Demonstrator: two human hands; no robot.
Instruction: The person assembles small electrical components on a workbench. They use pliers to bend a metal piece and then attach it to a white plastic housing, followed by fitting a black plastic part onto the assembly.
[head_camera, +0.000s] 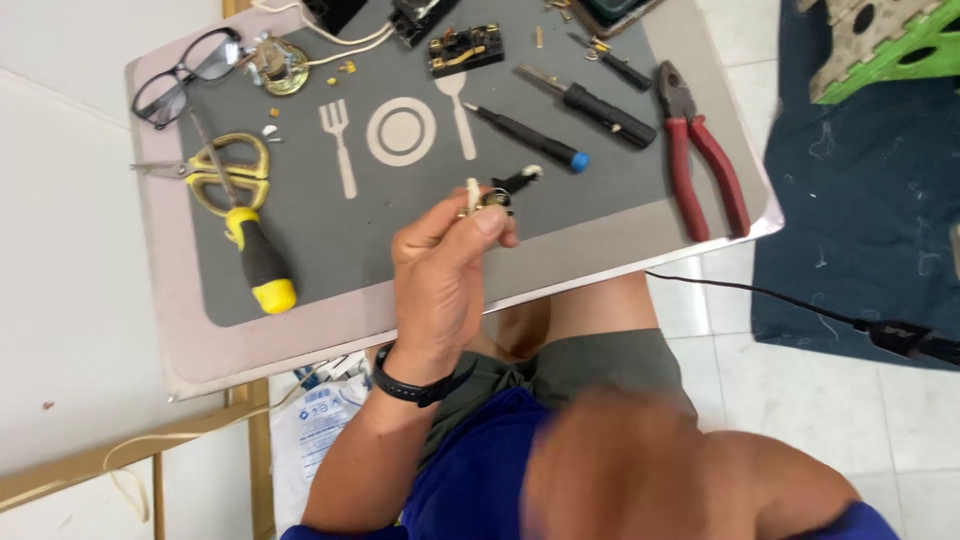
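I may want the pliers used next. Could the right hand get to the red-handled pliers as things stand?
Probably yes. The right hand is blurred, low near the lap, seemingly empty. The red-handled pliers lie alone by the tray's right edge, with nothing across them.

- Your head camera looked steeply down from close above, over your lap, onto the tray table.
- It faced forward past your raised left hand.
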